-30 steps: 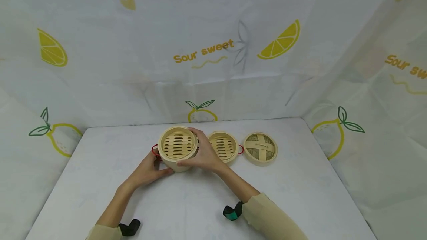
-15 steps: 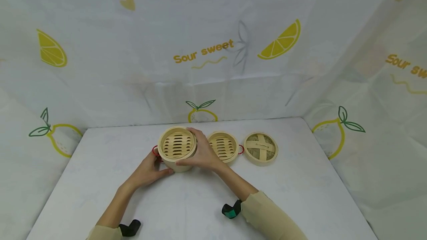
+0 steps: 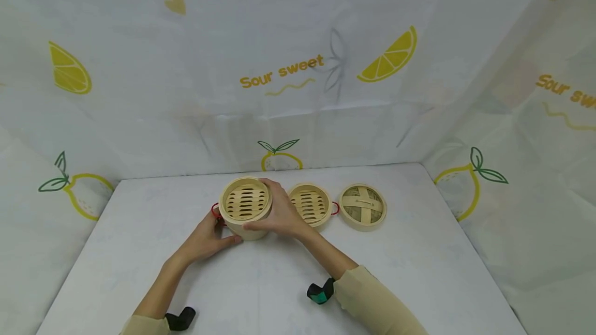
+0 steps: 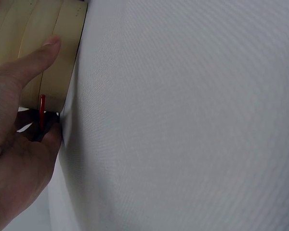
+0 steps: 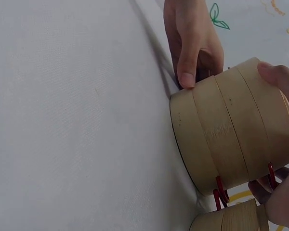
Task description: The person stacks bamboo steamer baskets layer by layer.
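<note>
Leftmost, a person's left hand (image 3: pixel 203 242) grips the lower basket (image 5: pixel 207 130) of a two-tier bamboo stack, thumb against its wall and fingers curled behind, near a red handle (image 4: pixel 42 109); a finger snagged there could tug the tier askew. The upper basket (image 3: pixel 246 200) sits on top, apparently flush, the stack resting on the white surface (image 3: pixel 261 288). On its right side, the right hand (image 3: pixel 281 213) clasps the upper basket between thumb and fingers. Uneven pressure from the two hands could slide the tiers apart at the seam and leave the top one tilted. Just beside stands a third basket (image 3: pixel 311 204), its near handle (image 5: pixel 215 198) close to the stack's own; a rightward shove might hook it. Farthest right lies a woven lid (image 3: pixel 363 207), near enough to be nudged in turn.
</note>
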Demonstrator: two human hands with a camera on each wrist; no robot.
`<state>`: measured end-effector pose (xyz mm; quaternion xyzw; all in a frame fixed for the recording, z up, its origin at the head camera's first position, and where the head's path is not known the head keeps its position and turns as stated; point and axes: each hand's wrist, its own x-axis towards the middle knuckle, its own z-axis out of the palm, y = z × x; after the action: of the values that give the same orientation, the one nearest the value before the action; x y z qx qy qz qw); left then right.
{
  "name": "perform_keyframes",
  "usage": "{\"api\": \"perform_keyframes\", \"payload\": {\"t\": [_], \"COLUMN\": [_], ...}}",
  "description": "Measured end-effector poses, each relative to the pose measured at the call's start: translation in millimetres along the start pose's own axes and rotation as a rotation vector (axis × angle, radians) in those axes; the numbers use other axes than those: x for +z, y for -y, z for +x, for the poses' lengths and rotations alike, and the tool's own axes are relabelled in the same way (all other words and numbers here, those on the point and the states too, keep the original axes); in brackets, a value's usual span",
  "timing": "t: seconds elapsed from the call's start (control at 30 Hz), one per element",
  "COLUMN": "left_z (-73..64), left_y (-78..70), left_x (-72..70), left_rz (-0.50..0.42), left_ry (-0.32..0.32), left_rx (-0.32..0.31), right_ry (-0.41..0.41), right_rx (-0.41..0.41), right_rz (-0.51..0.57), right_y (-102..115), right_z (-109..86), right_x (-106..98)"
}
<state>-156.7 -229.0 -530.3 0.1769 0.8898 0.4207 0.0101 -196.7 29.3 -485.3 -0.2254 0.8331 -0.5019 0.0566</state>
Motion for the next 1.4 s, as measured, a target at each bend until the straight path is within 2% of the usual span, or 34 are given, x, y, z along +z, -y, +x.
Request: {"api": "perform_keyframes", "payload": {"t": [0.43,0.87,1.17,1.4], "left_z": [-2.4,-2.7,-3.0,-1.2], "left_y": [0.9,1.5,-0.7,0.0], "left_x": [-0.7,1.0,-0.6,0.3], "left_rz": [0.015,0.012,0.012,0.021], "left_ry": [0.016,0.007,0.009,0.004], "left_rx": [-0.039,-0.017,-0.025,-0.020], "right_ry": [0.032,0.038,0.028,0.025], "right_rx": [0.017,0.018,0.013,0.005], "right_rz": [-0.072,-0.115,-0.164,-0.138], "right_y": [3.7,2.4,1.5,3.6], "right_z": [-0.2,-2.0,-3.1,-5.7], "right_x": [-2.6,-2.5,-1.2,-3.9]}}
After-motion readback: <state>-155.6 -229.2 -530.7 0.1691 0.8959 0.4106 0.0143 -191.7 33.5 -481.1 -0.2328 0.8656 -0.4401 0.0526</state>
